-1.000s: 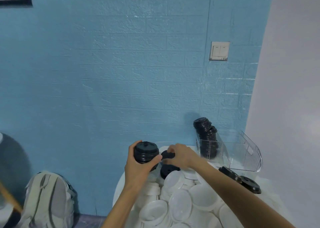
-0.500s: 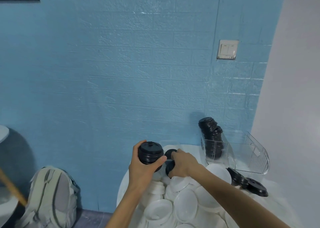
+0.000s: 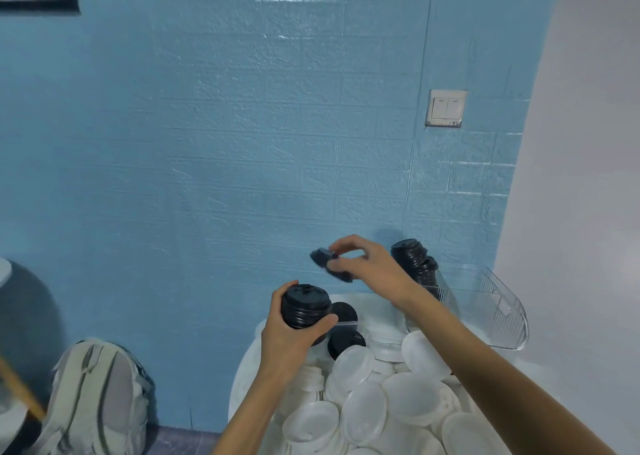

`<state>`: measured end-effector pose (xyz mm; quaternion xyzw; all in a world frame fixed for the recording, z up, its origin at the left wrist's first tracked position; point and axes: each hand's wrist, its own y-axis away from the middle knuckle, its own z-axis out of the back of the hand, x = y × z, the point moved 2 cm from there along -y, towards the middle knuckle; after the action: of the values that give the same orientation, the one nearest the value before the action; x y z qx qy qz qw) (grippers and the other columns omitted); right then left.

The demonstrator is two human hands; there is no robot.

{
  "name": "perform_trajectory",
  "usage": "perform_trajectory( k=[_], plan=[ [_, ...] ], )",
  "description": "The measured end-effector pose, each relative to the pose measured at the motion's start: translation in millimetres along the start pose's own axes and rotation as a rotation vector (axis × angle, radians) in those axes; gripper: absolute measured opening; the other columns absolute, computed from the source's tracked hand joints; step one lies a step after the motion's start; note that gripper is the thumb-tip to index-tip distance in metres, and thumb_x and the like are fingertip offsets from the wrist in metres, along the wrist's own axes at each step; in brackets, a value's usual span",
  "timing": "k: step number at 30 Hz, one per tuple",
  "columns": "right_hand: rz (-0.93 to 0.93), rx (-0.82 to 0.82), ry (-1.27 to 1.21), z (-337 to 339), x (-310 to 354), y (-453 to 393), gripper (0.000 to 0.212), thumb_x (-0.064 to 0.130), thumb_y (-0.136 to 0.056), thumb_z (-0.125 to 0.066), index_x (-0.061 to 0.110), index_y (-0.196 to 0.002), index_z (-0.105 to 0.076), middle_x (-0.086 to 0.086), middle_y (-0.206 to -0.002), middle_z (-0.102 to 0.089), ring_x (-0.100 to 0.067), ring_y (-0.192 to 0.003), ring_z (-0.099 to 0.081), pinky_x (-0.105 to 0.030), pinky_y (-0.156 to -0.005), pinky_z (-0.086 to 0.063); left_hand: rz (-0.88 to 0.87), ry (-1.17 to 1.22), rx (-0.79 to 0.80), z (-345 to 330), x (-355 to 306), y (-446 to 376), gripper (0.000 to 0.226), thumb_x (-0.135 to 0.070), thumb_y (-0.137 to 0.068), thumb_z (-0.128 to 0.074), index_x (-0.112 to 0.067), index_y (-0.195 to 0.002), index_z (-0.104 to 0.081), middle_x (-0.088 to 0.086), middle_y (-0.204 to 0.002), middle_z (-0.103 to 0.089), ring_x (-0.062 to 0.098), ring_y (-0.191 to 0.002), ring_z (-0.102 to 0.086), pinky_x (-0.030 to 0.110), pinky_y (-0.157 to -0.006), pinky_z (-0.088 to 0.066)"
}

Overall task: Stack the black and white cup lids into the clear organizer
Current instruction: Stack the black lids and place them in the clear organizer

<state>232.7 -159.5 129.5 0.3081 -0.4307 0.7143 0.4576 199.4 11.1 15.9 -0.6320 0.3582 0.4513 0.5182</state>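
My left hand (image 3: 289,337) grips a short stack of black lids (image 3: 304,305) upright above the table's left side. My right hand (image 3: 367,269) pinches a single black lid (image 3: 325,264), tilted and blurred, in the air above and right of that stack. Two loose black lids (image 3: 344,311) (image 3: 341,342) lie on the table just below. A heap of white lids (image 3: 381,402) covers the near part of the table. The clear organizer (image 3: 498,311) stands at the back right, with a leaning stack of black lids (image 3: 414,264) in its left end.
The round white table (image 3: 242,378) stands against a blue brick-pattern wall. A grey backpack (image 3: 97,402) sits on the floor at the left. A white wall runs along the right side. A light switch (image 3: 446,108) is on the blue wall.
My right hand has picked one black lid off the table and lifted it up above the stack. My left hand holds its stack in about the same place.
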Motion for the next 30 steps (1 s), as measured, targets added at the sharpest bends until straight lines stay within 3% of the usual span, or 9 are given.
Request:
perform_trajectory(
  k=[3,5,8,12,16,19,22,27,30],
  plan=[
    [0.045,0.109,0.132,-16.9,5.1,15.0,0.029,0.03,-0.078,-0.085,0.032,-0.104,-0.073,0.009,-0.115,-0.065,-0.013,-0.099,-0.068,-0.028,-0.09,-0.056,-0.021,-0.008,0.005,-5.9,-6.1,1.3,0.078,-0.024,-0.061,-0.098,-0.049,-0.121,-0.055,-0.027,-0.105,-0.069,-0.003,-0.094,-0.068,0.033,-0.089,-0.059],
    [0.038,0.113,0.144,-23.2,1.4,20.5,0.027,0.034,-0.078,-0.085,0.033,-0.103,-0.075,0.011,-0.115,-0.063,-0.014,-0.098,-0.069,-0.033,-0.094,-0.056,-0.018,-0.005,0.005,-8.5,-8.9,2.7,0.08,-0.024,-0.062,-0.097,-0.048,-0.124,-0.054,-0.022,-0.109,-0.069,-0.006,-0.092,-0.067,0.028,-0.083,-0.059],
    [0.05,0.131,0.171,-24.9,2.1,24.1,0.027,0.034,-0.077,-0.086,0.034,-0.103,-0.077,0.012,-0.115,-0.064,-0.012,-0.1,-0.066,-0.031,-0.096,-0.054,-0.02,-0.048,0.028,-9.7,-11.1,6.8,0.089,-0.031,-0.061,-0.098,-0.051,-0.132,-0.047,-0.024,-0.116,-0.066,-0.009,-0.095,-0.065,0.027,-0.088,-0.058],
    [0.084,0.149,0.155,-28.6,5.2,24.9,0.026,0.028,-0.077,-0.087,0.03,-0.102,-0.079,0.007,-0.113,-0.066,-0.007,-0.103,-0.063,-0.026,-0.098,-0.051,-0.011,-0.059,0.019,-11.4,-18.4,11.3,0.095,-0.032,-0.06,-0.097,-0.058,-0.131,-0.042,-0.027,-0.109,-0.066,-0.013,-0.09,-0.064,0.021,-0.08,-0.054],
    [0.081,0.202,0.157,-28.5,1.1,22.3,0.029,0.03,-0.08,-0.086,0.027,-0.107,-0.078,0.01,-0.114,-0.066,-0.008,-0.105,-0.065,-0.023,-0.097,-0.051,0.0,-0.062,-0.009,-10.7,-20.1,13.8,0.074,-0.026,-0.066,-0.094,-0.048,-0.122,-0.051,-0.02,-0.106,-0.068,-0.013,-0.084,-0.064,0.011,-0.066,-0.051],
    [-0.021,0.196,0.057,-25.8,-11.8,16.3,0.027,0.044,-0.092,-0.071,0.027,-0.112,-0.075,0.012,-0.115,-0.07,-0.012,-0.102,-0.069,-0.027,-0.09,-0.058,-0.01,-0.044,-0.04,-4.4,-18.6,11.8,0.068,-0.026,-0.066,-0.094,-0.044,-0.119,-0.055,-0.018,-0.102,-0.069,-0.01,-0.084,-0.065,0.009,-0.063,-0.05],
    [-0.039,0.053,0.369,-21.1,-43.5,3.3,0.03,0.051,-0.095,-0.063,0.026,-0.108,-0.072,0.009,-0.113,-0.071,-0.012,-0.103,-0.066,-0.033,-0.092,-0.054,-0.013,-0.024,-0.072,4.0,-15.7,7.7,0.069,-0.031,-0.064,-0.095,-0.046,-0.118,-0.055,-0.021,-0.101,-0.069,-0.009,-0.086,-0.064,0.011,-0.068,-0.053],
    [-0.237,0.289,0.866,-40.0,-89.2,6.3,0.05,0.069,-0.08,-0.065,0.025,-0.101,-0.056,0.003,-0.106,-0.063,-0.022,-0.096,-0.057,-0.037,-0.085,-0.045,0.002,-0.018,-0.077,7.2,-5.5,3.3,0.07,-0.034,-0.062,-0.096,-0.05,-0.117,-0.055,-0.026,-0.101,-0.067,-0.005,-0.095,-0.064,0.025,-0.079,-0.056],
    [-0.248,0.3,1.077,-49.0,-101.3,7.4,0.07,0.08,-0.075,-0.057,0.022,-0.114,-0.055,-0.001,-0.108,-0.063,-0.028,-0.11,-0.055,-0.045,-0.098,-0.033,0.005,-0.026,-0.076,5.5,-2.5,4.1,0.07,-0.033,-0.063,-0.096,-0.049,-0.117,-0.055,-0.025,-0.103,-0.067,-0.005,-0.096,-0.064,0.021,-0.076,-0.053]
  ],
)
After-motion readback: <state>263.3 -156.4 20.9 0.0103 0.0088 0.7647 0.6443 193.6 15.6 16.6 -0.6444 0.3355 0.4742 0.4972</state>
